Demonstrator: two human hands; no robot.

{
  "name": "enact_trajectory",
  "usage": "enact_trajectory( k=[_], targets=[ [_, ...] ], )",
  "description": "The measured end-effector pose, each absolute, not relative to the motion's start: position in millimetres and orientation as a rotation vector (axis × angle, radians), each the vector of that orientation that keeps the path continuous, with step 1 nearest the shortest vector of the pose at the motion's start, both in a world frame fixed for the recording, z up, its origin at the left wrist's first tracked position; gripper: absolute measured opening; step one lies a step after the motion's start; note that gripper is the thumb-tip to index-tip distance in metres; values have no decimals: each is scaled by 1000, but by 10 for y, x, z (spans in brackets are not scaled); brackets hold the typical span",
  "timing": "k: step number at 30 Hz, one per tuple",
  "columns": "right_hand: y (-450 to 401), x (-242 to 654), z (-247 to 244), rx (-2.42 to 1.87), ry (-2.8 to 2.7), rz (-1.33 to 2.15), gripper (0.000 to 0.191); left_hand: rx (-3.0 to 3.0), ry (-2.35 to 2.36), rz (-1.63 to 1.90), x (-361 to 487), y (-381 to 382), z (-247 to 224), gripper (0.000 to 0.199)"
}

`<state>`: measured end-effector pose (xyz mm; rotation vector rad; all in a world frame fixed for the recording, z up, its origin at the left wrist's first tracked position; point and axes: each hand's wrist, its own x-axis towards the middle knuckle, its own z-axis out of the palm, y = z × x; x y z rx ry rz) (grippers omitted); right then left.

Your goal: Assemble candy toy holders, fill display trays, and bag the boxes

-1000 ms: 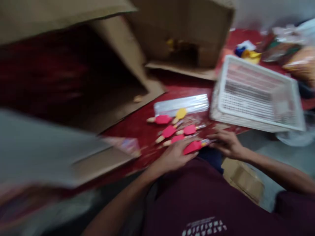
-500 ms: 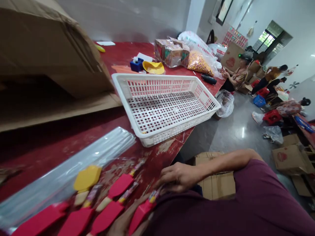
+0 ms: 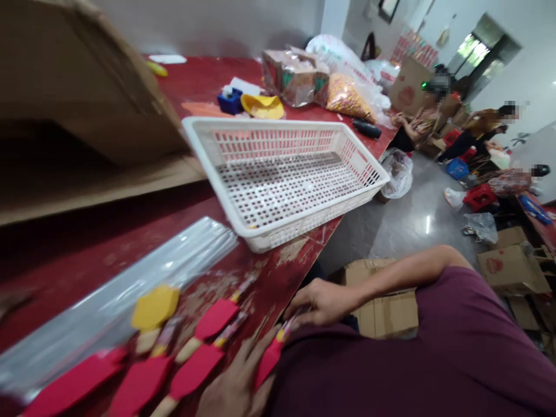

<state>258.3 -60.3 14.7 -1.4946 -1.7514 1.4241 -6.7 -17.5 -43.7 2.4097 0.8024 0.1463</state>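
Note:
My left hand (image 3: pixel 237 376), at the bottom, is wrapped round a pink paddle-shaped piece (image 3: pixel 267 364) with a yellow collar and a patterned wrapped end. My right hand (image 3: pixel 321 302) is curled over that wrapped end, fingers closed; its fingertips are partly hidden. Several similar pink pieces (image 3: pixel 197 370) lie on the red table left of my left hand, some with beige ends. A yellow piece (image 3: pixel 155 308) with a beige end lies above them, partly over long clear plastic sleeves (image 3: pixel 130 284).
A white perforated basket (image 3: pixel 282 231) stands at the table edge, beside a large cardboard box (image 3: pixel 87 87). Behind are a yellow cap-like item (image 3: pixel 263 107), wrapped boxes (image 3: pixel 299 81) and a bag of small pieces (image 3: pixel 347 98). Other people sit or bend at the right; cartons (image 3: pixel 508 266) stand on the floor.
The held pink piece and my left hand have shifted slightly right and turned, with the piece now more upright. The whole view has shifted a little.

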Motion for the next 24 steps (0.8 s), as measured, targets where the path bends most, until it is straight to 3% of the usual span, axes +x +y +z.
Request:
enact_trajectory(
  k=[6,11,13,17,24],
  targets=[
    [-483,2540,354,-1932,-1094,1877,34,2537,910,-377,224,-232,49,62],
    [-289,2615,286,-1907,-1080,2034,44,2421,1006,-347,337,-32,80,57],
    [-284,2637,273,-1828,-1239,1915,44,2363,1033,-248,315,-24,53,55],
    [-372,2643,231,-1566,-1806,1439,25,2185,1000,23,255,-105,-85,49],
    [-526,2823,186,-1362,-2444,924,28,1720,824,238,352,7,-304,51]
  ],
)
